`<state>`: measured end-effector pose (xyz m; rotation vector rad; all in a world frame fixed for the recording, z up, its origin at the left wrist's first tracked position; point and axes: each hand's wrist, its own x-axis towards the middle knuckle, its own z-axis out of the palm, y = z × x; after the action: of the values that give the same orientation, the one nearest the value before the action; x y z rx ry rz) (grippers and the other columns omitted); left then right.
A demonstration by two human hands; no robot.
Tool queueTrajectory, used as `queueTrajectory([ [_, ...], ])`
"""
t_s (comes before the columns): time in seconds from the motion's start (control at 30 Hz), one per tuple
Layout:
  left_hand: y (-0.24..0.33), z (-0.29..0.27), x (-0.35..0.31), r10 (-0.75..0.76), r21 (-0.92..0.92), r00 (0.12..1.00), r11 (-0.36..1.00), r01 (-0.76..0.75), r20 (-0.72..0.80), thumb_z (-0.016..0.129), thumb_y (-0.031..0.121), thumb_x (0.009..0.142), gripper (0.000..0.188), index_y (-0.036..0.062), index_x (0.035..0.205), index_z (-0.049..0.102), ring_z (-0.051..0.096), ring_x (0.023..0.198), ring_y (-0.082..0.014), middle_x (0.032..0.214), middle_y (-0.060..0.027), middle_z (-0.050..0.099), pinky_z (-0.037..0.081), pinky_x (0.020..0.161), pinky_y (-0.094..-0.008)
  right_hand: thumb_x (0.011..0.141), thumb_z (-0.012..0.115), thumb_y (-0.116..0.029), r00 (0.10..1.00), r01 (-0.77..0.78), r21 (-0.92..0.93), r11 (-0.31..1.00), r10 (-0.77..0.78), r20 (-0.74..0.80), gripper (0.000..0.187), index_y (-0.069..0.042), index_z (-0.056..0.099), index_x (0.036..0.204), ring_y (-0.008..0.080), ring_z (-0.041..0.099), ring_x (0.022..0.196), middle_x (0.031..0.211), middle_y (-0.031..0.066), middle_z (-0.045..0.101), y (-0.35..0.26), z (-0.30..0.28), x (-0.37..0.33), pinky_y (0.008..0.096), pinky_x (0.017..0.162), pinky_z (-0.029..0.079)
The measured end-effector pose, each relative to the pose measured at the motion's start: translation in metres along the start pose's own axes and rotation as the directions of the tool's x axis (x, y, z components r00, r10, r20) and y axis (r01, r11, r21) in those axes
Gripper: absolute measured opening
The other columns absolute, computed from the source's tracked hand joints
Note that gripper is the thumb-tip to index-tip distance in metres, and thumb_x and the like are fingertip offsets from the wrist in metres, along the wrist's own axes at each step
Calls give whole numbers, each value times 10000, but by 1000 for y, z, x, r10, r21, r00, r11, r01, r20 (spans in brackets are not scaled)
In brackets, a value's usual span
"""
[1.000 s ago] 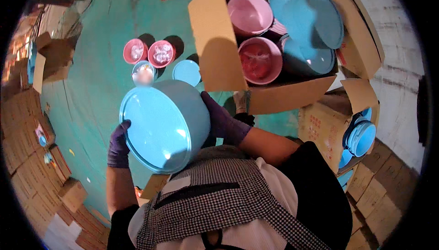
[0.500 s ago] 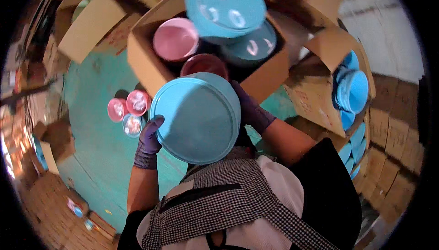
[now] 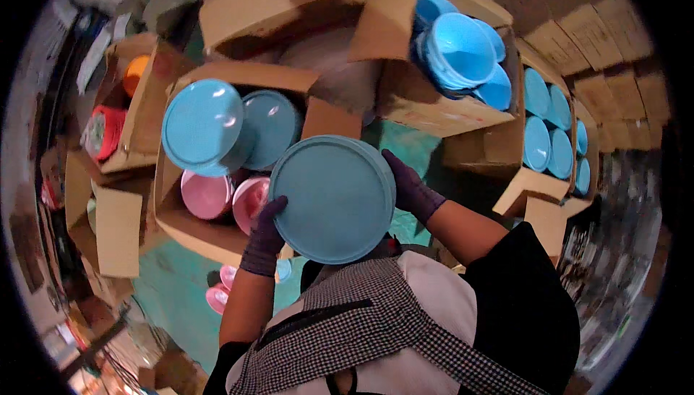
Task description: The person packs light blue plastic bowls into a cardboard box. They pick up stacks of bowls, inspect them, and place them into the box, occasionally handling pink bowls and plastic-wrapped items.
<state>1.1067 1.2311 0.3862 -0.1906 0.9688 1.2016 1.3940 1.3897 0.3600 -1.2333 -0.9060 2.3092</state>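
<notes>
In front of my chest is a round blue lidded tub (image 3: 332, 200), its flat lid facing up. My left hand (image 3: 267, 232), in a purple glove, grips its left side with the thumb over the lid's rim. On the far right side my right hand (image 3: 410, 187), gloved alike, is closed against the tub's wall; its fingertips are hidden. Just beyond and to the left stands an open cardboard box (image 3: 191, 232) with blue lidded tubs (image 3: 202, 124) and pink buckets (image 3: 206, 194) in it.
To the far right, an open box (image 3: 434, 109) holds stacked blue buckets (image 3: 464, 49). Farther right, another box holds several blue tubs (image 3: 536, 143). Small pink cups (image 3: 217, 298) stand on the green floor (image 3: 170, 272) at the left. Cartons (image 3: 564, 5) are stacked at the back right.
My view has turned to the right, so the boxes have shifted left in it. The tub stays between my hands, away from the box of pink buckets.
</notes>
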Motion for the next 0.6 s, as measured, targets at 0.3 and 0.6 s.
queueTrajectory([
  [0.3,-44,51,-28,-202,253,979,947,198,-10,599,272,847,605,-39,1341,441,538,1179,-348,1282,-194,548,422,1034,-468,1009,417,-399,969,-55,623,780,193,-156,443,-86,531,1302,276,531,1182,1334,128,555,38,-20,-116,411,1045,376],
  [0.6,-114,105,-27,-206,290,964,945,151,168,570,287,868,572,-54,1313,460,562,1153,-312,1253,-191,568,422,1043,-434,974,465,-435,936,127,518,846,70,-345,490,-66,526,1290,286,557,1121,1263,134,590,43,-88,-186,424,1016,398],
])
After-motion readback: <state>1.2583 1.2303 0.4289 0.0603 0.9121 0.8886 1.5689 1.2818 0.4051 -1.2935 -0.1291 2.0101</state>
